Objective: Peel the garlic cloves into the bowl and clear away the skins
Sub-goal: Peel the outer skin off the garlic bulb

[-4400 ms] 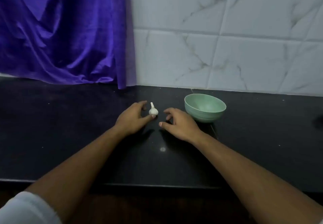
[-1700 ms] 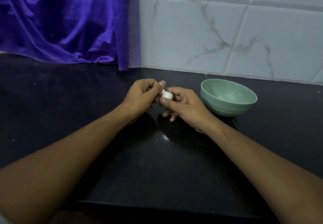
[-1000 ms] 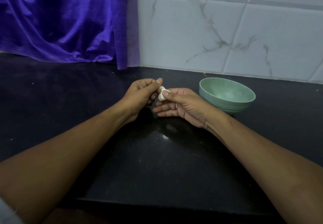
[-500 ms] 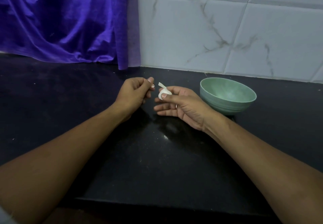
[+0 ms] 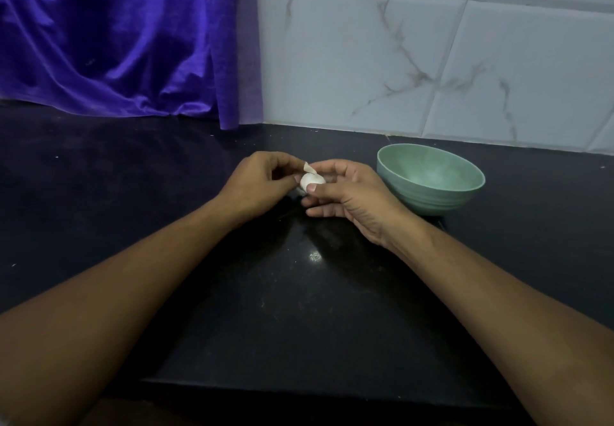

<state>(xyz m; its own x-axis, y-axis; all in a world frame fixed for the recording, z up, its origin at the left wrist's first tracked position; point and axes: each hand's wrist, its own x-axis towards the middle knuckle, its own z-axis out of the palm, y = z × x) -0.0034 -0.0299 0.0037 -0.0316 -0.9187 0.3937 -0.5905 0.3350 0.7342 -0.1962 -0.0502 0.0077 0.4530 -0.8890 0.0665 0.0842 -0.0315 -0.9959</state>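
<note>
1. The right hand [image 5: 345, 199] gripped the garlic [image 5: 311, 180], thumb on its near side and fingers curled behind it. The left hand [image 5: 259, 186] pinched a lifted flap of skin [image 5: 309, 169] at the garlic's twelve o'clock, between thumb and forefinger. The garlic was held above the counter [image 5: 299, 309], at nine o'clock from the bowl [image 5: 432, 201] and not over it.
2. The largest risk, as I judged it, was the garlic slipping out of the right hand. A hard pull from the left against a light hold would cause that, and a round, dry thing would roll off across the counter.
3. A smaller risk was the papery flap tearing off short and leaving most of the skin on. Tugging it sideways instead of along the garlic would cause that.
4. The smallest risk was loose flakes dropping onto the dark counter or into the bowl, which would mean more to clear away.
5. Around the work, from largest to smallest:
   - The black counter spread under both arms.
   - A purple curtain [image 5: 116, 43] hung at ten o'clock.
   - A marbled tiled wall [image 5: 432, 60] ran from twelve to two o'clock.
   - The green bowl stood at three o'clock from the hands, just beside the right one. I could not tell whether they touched, and no clove showed in the bowl.
6. Nothing lay between the garlic and the bowl except the right hand's own fingers.
</note>
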